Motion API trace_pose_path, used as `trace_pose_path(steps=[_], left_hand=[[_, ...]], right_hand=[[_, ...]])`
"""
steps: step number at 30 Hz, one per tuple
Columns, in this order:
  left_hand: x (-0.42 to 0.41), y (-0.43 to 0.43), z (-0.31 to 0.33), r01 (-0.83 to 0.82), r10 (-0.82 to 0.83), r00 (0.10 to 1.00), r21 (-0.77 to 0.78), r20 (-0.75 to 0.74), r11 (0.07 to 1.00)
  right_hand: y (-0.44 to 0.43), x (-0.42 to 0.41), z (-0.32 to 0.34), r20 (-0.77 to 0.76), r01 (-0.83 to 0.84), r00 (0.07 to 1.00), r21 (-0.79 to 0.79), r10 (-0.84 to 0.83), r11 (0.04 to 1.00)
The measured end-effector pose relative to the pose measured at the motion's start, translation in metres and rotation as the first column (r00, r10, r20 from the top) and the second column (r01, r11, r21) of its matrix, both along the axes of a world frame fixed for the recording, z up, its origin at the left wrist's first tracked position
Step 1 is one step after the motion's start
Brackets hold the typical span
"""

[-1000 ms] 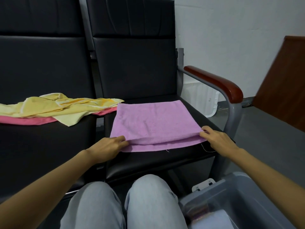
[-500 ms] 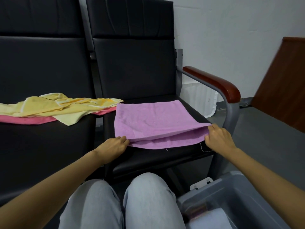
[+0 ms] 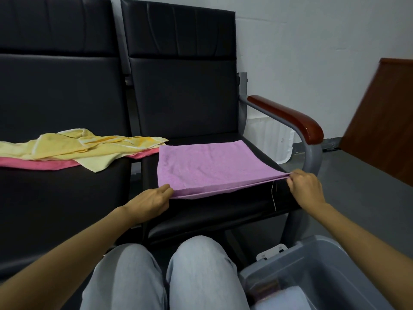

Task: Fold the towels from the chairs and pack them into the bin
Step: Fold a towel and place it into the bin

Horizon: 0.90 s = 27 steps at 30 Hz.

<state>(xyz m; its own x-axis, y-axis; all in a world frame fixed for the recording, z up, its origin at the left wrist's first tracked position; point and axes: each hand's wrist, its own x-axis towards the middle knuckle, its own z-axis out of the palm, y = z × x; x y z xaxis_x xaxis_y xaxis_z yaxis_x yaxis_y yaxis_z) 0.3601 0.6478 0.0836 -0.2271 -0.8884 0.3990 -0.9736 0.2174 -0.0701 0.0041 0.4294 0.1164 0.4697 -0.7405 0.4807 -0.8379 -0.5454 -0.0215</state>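
Note:
A purple towel (image 3: 207,166), folded double, lies on the seat of the right black chair (image 3: 223,211). My left hand (image 3: 152,202) pinches its near left corner. My right hand (image 3: 305,186) pinches its near right corner, and the near edge is lifted off the seat with a loose thread hanging down. A crumpled yellow towel (image 3: 73,146) lies over a pink towel (image 3: 40,164) on the left chair (image 3: 55,209). The grey plastic bin (image 3: 319,260) sits on the floor at the lower right, with folded cloth inside.
A red-brown armrest (image 3: 288,117) on a grey metal frame borders the right chair. A white container (image 3: 272,139) stands behind it by the wall. A brown wooden board (image 3: 384,113) leans at the far right. My knees (image 3: 165,276) are in the foreground.
Both hands have raised the towel's near edge off the seat and pulled it taut. My right hand moved up and to the right with its corner.

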Motion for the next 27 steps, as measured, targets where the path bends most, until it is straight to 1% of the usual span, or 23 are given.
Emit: trace_pose_path(steps=[2,4,6,7,8,9,11,12,15,17,20,22,24,27], left_hand=[[-0.002,0.001,0.009,0.003,-0.004,0.999,-0.020,-0.048,1.000],[-0.006,-0.001,0.029,-0.032,0.017,0.988,-0.099,-0.150,0.995],[-0.005,-0.010,0.056,-0.115,0.068,0.959,-0.158,-0.277,0.981],[-0.004,-0.016,0.076,-0.161,0.101,0.943,-0.171,-0.317,0.972],[-0.005,-0.021,0.083,-0.217,0.141,0.916,-0.169,-0.376,0.961],[-0.001,-0.025,0.113,-0.282,0.179,0.894,-0.206,-0.410,0.937],[0.002,-0.035,0.146,-0.384,0.231,0.843,-0.244,-0.486,0.890],[0.006,-0.037,0.175,-0.422,0.231,0.824,-0.287,-0.518,0.860],[0.009,-0.036,0.242,-0.492,0.145,0.756,-0.409,-0.638,0.768],[0.009,-0.033,0.273,-0.505,0.121,0.763,-0.469,-0.635,0.725],[0.008,-0.022,0.295,-0.493,0.145,0.789,-0.473,-0.598,0.731],[0.009,-0.012,0.304,-0.471,0.110,0.784,-0.470,-0.611,0.747],[0.007,-0.001,0.309,-0.441,0.055,0.753,-0.440,-0.656,0.783],[0.005,0.010,0.313,-0.359,-0.020,0.674,-0.351,-0.738,0.865]], right_hand=[[-0.008,0.002,0.006,0.098,0.060,0.993,0.060,-0.065,0.996],[-0.014,0.008,0.019,0.150,0.060,0.986,0.095,-0.074,0.994],[-0.019,0.018,0.039,0.201,0.058,0.977,0.108,-0.079,0.992],[-0.021,0.026,0.058,0.224,0.042,0.973,0.096,-0.062,0.995],[-0.023,0.028,0.062,0.247,0.032,0.967,0.094,-0.055,0.995],[-0.026,0.036,0.088,0.284,0.022,0.958,0.056,-0.037,0.998],[-0.028,0.045,0.117,0.296,0.030,0.954,0.043,-0.041,0.999],[-0.031,0.051,0.144,0.331,0.022,0.944,-0.009,-0.018,1.000],[-0.027,0.064,0.213,0.425,0.051,0.905,-0.137,0.012,0.989],[-0.020,0.070,0.249,0.422,0.093,0.906,-0.177,-0.010,0.980],[-0.010,0.074,0.281,0.381,0.128,0.924,-0.190,-0.047,0.973],[-0.005,0.072,0.293,0.398,0.155,0.916,-0.243,-0.047,0.958],[-0.003,0.072,0.297,0.392,0.175,0.919,-0.292,-0.049,0.940],[-0.001,0.072,0.293,0.353,0.165,0.935,-0.324,-0.043,0.931]])
